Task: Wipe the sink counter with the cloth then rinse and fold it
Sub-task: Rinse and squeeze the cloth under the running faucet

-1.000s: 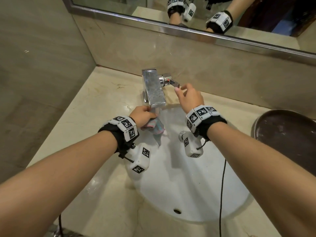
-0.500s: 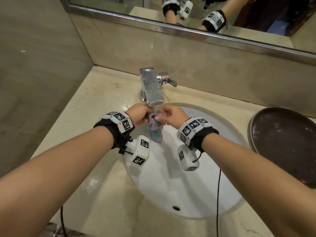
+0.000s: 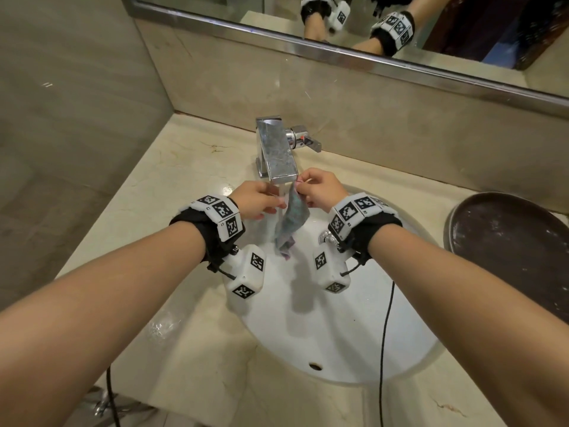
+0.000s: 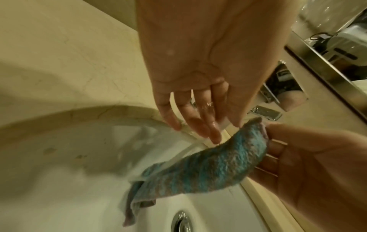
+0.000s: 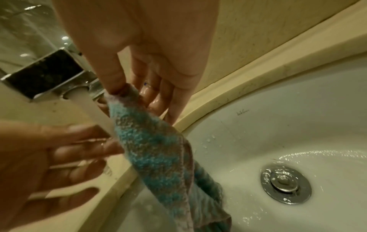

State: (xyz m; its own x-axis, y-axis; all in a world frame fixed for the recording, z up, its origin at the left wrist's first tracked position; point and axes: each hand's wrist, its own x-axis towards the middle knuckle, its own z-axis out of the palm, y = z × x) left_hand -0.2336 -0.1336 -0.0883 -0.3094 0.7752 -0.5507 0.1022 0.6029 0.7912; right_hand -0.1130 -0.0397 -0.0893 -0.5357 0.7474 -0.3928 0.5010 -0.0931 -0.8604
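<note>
In the middle of the head view, the left hand (image 3: 257, 200) is to the left of the cloth (image 3: 292, 221), fingers straight and loose in the water, holding nothing. The right hand (image 3: 320, 188) pinches the cloth's top corner just under the tap (image 3: 277, 155). The cloth hangs down into the sink (image 3: 354, 334), beside the stream.

The cloth is soft and floppy. Wet, it is likely heavier and may slip, so grab it near the top edge with both hands.

Only the right wrist view shows the thumb and finger squeezing the corner, and the drain (image 5: 286, 183). The head view alone shows the mirror (image 3: 431, 23) at the top.
</note>
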